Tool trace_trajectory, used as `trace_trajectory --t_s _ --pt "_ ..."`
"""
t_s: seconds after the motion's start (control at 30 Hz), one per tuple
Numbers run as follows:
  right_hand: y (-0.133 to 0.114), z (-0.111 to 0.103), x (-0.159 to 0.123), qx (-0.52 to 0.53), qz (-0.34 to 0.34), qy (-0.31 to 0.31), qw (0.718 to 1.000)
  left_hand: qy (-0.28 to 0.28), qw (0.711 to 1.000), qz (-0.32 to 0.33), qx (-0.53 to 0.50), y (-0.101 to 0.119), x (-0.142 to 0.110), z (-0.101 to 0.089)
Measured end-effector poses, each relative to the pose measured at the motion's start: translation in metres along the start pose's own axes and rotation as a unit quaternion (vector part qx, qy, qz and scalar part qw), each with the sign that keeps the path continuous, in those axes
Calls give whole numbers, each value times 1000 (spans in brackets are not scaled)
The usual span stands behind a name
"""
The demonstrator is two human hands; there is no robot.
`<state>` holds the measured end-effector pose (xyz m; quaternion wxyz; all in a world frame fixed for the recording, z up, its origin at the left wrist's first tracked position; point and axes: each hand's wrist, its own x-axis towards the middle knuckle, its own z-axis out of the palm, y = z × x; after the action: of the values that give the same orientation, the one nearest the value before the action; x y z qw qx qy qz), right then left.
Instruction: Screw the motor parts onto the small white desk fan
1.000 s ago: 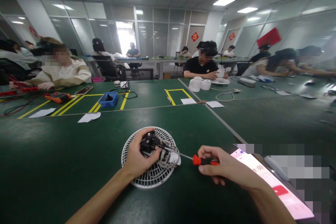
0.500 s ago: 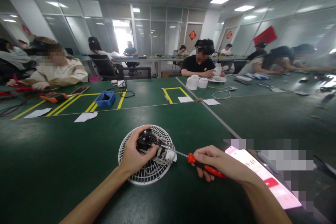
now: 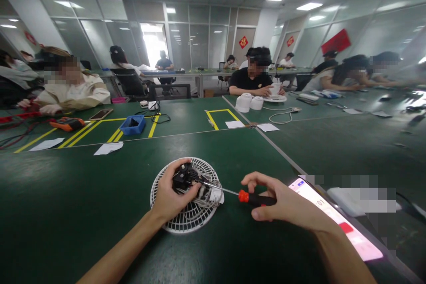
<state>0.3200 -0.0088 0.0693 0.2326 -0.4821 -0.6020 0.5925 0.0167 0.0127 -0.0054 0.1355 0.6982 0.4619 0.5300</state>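
My left hand (image 3: pixel 175 193) is closed around a black fan motor assembly (image 3: pixel 182 176), thumb on the near side and fingers over the top. Under it lies a round white fan grille (image 3: pixel 186 227) with a coiled pale cord (image 3: pixel 199 203) and a white plug-like piece on it. In my right hand (image 3: pixel 271 197) is a screwdriver (image 3: pixel 254 198) with a red and black handle, gripped loosely with the index finger and thumb lifted off. The metal shaft points left into the black assembly; its tip is hidden there.
A lit phone (image 3: pixel 336 219) lies beside my right forearm. Farther off are a blue bin (image 3: pixel 132 125), paper slips (image 3: pixel 108 148), an orange multimeter (image 3: pixel 67 124) and white cups (image 3: pixel 244 103). Co-workers sit across the green table (image 3: pixel 83 195), one handling a white part.
My right hand's fingers have shifted around the screwdriver handle, closing along it and then opening partly. My left hand keeps its hold on the motor assembly. The view has shifted slightly.
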Motion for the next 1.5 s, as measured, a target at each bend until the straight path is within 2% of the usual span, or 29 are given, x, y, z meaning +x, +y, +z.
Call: trace_trajectory --t_s 0.13,0.27,0.47,0.77,1.0,1.2,1.33,1.5 --pt "1 -1 3 -1 -9 21 1000 5 1000 -1 5 3 1 0" --pt "2 -3 7 -21 -6 71 997 8 1000 0 5 3 0 0" --pt "4 -3 9 5 -17 120 993 6 1000 1 8 -1 0 0" --pt "12 -5 13 14 -16 93 995 -6 1000 21 8 1 2 -2" --pt "8 -4 11 -8 -15 103 995 -27 999 36 12 -1 4 -4" --pt "9 -3 10 -1 -12 92 996 -20 999 43 15 -1 4 -2" --pt "8 -1 11 2 5 81 997 -26 999 42 17 -1 4 -1" --pt "9 0 10 0 57 51 997 -27 998 51 37 0 3 -1"
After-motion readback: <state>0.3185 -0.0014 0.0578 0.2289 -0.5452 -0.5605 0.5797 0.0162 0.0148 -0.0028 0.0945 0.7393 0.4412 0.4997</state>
